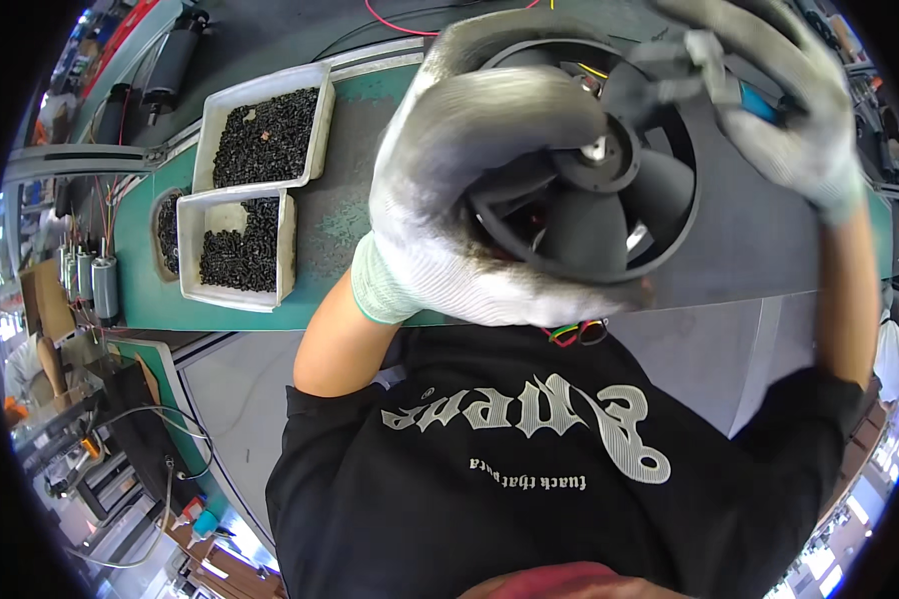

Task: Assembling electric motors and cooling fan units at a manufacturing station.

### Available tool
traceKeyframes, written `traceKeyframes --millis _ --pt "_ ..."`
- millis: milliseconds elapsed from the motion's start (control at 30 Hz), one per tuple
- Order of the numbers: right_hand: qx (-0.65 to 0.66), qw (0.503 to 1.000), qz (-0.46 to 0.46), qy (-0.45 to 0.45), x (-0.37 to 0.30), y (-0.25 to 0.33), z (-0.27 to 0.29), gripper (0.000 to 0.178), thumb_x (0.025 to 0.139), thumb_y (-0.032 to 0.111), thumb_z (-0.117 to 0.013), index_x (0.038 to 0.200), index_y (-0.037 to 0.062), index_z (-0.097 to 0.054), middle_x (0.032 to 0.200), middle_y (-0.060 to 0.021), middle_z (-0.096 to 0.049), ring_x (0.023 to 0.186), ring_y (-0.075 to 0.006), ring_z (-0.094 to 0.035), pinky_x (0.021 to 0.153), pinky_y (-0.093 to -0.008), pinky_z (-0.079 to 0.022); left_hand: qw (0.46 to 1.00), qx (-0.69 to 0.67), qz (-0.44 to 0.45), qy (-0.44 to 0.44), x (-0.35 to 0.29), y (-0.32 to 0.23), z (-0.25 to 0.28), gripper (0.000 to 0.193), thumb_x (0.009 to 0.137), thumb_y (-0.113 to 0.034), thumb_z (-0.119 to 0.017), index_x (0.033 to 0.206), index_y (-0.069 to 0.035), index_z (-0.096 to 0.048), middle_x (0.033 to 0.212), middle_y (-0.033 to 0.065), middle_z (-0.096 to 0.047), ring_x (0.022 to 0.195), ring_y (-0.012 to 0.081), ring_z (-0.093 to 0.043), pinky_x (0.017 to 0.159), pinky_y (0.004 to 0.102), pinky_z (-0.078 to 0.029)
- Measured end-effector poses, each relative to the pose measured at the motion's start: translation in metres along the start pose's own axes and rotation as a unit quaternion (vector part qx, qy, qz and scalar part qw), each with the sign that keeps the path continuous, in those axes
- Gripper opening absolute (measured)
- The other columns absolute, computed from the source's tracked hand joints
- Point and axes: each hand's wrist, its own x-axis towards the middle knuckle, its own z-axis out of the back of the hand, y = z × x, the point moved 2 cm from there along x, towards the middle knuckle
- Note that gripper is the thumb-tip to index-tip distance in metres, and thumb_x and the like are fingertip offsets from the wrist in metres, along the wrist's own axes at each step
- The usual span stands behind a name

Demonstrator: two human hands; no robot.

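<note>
Close in front of me, my left hand (459, 200) in a white knit glove with a grey-coated palm is wrapped round the rim of a black plastic fan (659, 190). The fan has a round shroud, broad blades and a hub with a short metal shaft tip showing in the middle. Red, green and yellow wires (574, 333) hang below its lower edge. To the right of the fan, my gloved right hand (804, 130) curls its fingers round a tool with a blue part (758, 102). Motion smears the tool's grey end, so its kind is not clear.
On the green-topped bench (360, 120), two white trays (322, 130) of small black parts stand at the left, beside a rounded container (163, 245) of similar parts. Small cylindrical motors (104, 285) with wires are at the far left. Red cable (400, 25) runs along the back.
</note>
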Motion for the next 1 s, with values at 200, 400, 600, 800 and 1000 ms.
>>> traceKeyframes --millis 200,400,600,800,1000 --pt "-0.016 0.900 -0.385 -0.204 -0.121 -0.078 -0.111 0.048 0.083 0.025 -0.070 0.127 0.0071 -0.059 0.124 -0.0254 -0.057 0.118 -0.0366 -0.053 0.102 -0.0422 -0.042 0.996 -0.070 0.003 0.056 0.017 0.004 0.000 0.070 0.049 -0.024 -0.092 0.104 0.003 -0.057 0.100 0.0156 -0.062 0.088 0.0262 -0.063 0.084 0.0384 -0.053" --pt "0.055 0.912 -0.340 -0.224 -0.120 0.011 -0.132 0.068 0.072 0.027 -0.074 0.132 0.0031 -0.052 0.133 -0.0261 -0.047 0.122 -0.0431 -0.047 0.103 -0.0485 -0.040 0.990 -0.080 0.104 0.044 0.018 0.006 -0.006 0.062 0.050 -0.033 -0.092 0.098 -0.003 -0.065 0.115 0.0263 -0.055 0.106 0.0368 -0.057 0.087 0.0445 -0.049" --pt "0.575 0.644 -0.424 -0.274 -0.076 0.061 -0.198 0.058 0.079 0.037 -0.072 0.120 0.0006 -0.052 0.118 -0.0135 -0.058 0.108 -0.0208 -0.058 0.093 -0.0369 -0.047 0.960 0.170 0.214 0.059 0.021 0.003 -0.058 0.085 0.074 -0.034 -0.077 0.139 0.002 -0.036 0.129 0.0281 -0.045 0.114 0.0444 -0.051 0.095 0.0488 -0.044" --pt "0.564 0.605 -0.452 -0.334 -0.054 -0.080 -0.137 0.056 0.085 0.037 -0.066 0.123 -0.0012 -0.052 0.105 -0.0115 -0.063 0.093 -0.0214 -0.065 0.083 -0.0338 -0.053 0.895 0.164 0.350 0.222 -0.069 -0.017 -0.010 0.056 0.083 -0.029 -0.070 0.124 0.003 -0.050 0.121 0.0266 -0.053 0.111 0.0418 -0.054 0.095 0.0453 -0.045" --pt "0.304 0.725 -0.599 -0.150 -0.035 -0.303 -0.110 0.047 0.082 0.040 -0.070 0.096 -0.0041 -0.067 0.078 -0.0104 -0.066 0.065 -0.0220 -0.064 0.063 -0.0328 -0.053 0.901 0.073 0.394 0.165 -0.108 -0.048 0.026 0.040 0.085 -0.022 -0.067 0.116 0.002 -0.056 0.108 0.0209 -0.060 0.099 0.0360 -0.060 0.088 0.0400 -0.048"
